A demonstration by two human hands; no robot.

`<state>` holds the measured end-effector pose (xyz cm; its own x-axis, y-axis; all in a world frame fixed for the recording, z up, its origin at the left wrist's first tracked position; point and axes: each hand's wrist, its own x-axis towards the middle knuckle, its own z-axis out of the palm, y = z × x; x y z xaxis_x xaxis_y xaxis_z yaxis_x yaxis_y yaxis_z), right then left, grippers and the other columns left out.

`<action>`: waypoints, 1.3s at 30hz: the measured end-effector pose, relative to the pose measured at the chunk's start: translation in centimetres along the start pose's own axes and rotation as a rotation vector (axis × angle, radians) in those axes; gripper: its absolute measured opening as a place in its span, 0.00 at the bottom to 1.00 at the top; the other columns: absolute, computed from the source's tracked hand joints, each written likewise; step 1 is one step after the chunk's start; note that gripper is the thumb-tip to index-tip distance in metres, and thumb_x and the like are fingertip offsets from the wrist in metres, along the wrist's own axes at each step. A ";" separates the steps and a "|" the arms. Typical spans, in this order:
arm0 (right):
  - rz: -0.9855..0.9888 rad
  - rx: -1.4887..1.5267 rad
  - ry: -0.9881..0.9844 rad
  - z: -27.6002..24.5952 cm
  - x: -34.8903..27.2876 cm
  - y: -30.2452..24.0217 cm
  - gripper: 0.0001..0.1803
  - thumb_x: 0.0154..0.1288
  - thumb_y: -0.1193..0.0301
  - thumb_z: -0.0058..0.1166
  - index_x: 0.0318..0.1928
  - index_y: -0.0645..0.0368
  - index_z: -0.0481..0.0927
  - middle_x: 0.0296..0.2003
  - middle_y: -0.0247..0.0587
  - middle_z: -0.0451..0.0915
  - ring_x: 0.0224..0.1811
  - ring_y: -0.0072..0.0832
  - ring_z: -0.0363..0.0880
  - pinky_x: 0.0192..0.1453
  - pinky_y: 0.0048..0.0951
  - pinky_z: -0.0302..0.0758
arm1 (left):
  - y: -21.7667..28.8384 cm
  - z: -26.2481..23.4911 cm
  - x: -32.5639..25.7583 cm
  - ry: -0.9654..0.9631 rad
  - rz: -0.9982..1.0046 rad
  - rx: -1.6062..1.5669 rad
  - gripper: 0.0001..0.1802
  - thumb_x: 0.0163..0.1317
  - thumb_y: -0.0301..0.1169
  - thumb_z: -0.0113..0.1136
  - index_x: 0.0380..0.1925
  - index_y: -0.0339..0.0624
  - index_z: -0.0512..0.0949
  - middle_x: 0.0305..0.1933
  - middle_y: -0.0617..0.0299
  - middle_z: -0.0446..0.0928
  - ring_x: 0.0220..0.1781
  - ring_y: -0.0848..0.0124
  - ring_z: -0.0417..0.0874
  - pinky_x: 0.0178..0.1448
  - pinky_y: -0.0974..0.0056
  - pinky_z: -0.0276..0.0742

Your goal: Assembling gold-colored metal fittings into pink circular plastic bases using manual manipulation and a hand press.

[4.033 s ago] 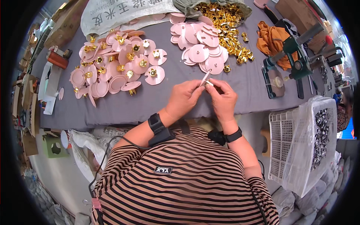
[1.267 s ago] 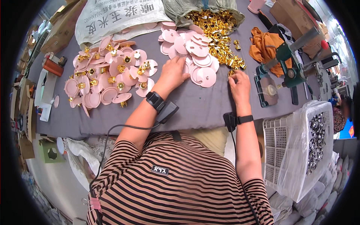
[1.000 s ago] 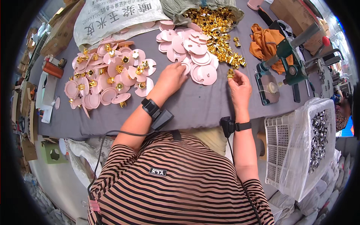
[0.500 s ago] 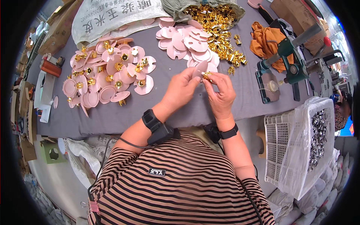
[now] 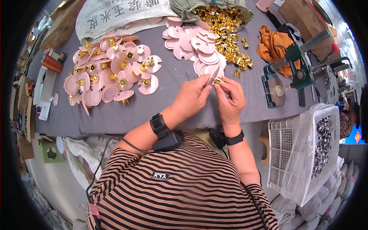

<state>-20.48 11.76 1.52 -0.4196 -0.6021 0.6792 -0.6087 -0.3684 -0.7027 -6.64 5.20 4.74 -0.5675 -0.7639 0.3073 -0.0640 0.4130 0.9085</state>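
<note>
My left hand (image 5: 190, 96) pinches a pink notched disc (image 5: 212, 75), tilted nearly edge-on. Close against it, my right hand (image 5: 231, 99) grips a small gold metal fitting (image 5: 218, 80) between thumb and fingers. The two pieces meet or almost meet; fingers partly hide the contact. Beyond my hands lies a pile of bare pink discs (image 5: 207, 57). Loose gold fittings (image 5: 234, 50) spill out of a greenish sack (image 5: 184, 10) beside that pile. Left of my hands, many pink discs with gold fittings attached (image 5: 111, 71) are heaped together.
A green hand press (image 5: 303, 73) with a red knob stands at the right, by an orange cloth (image 5: 270, 44). A white crate (image 5: 283, 153) of metal parts sits below the table's right edge. A white woven sack (image 5: 126, 17) lies at the back left.
Both hands have shifted slightly right and a little nearer to me, keeping the disc and fitting together. The disc leans more to the right. The heaps look the same.
</note>
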 end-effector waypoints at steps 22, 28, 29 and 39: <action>0.139 -0.662 -0.278 -4.1 3.5 11.5 0.13 0.55 0.76 0.66 0.43 0.56 0.86 0.45 0.43 0.83 0.49 0.43 0.79 0.55 0.39 0.77 | -3.7 -10.1 3.1 0.399 0.064 0.428 0.18 0.59 0.25 0.64 0.51 0.40 0.81 0.51 0.50 0.82 0.56 0.52 0.80 0.60 0.55 0.75; 0.363 -0.375 -0.146 -5.0 1.8 8.1 0.12 0.57 0.78 0.64 0.44 0.58 0.86 0.37 0.42 0.84 0.34 0.34 0.82 0.42 0.31 0.79 | -7.4 2.3 5.6 0.006 0.236 0.606 0.17 0.57 0.28 0.65 0.48 0.41 0.81 0.51 0.52 0.80 0.54 0.52 0.78 0.60 0.52 0.76; 0.365 -0.320 -0.118 -5.3 1.1 8.3 0.12 0.58 0.78 0.64 0.44 0.59 0.86 0.38 0.40 0.83 0.33 0.29 0.81 0.41 0.28 0.79 | -7.3 2.9 6.0 -0.035 0.223 0.695 0.19 0.57 0.30 0.66 0.49 0.40 0.80 0.52 0.52 0.79 0.56 0.51 0.78 0.60 0.52 0.76; 0.420 -0.025 -0.002 -4.4 -0.3 5.3 0.17 0.56 0.81 0.68 0.48 0.59 0.85 0.44 0.41 0.85 0.38 0.26 0.86 0.43 0.24 0.82 | -6.4 2.7 5.8 -0.063 -0.281 0.072 0.30 0.53 0.29 0.74 0.57 0.34 0.76 0.44 0.54 0.85 0.45 0.68 0.86 0.52 0.64 0.81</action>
<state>-26.49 13.12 -1.47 -0.6336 -0.6974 0.3348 -0.4016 -0.0734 -0.9129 -11.71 -0.53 -0.11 -0.5693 -0.8217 0.0262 -0.2828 0.2256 0.9323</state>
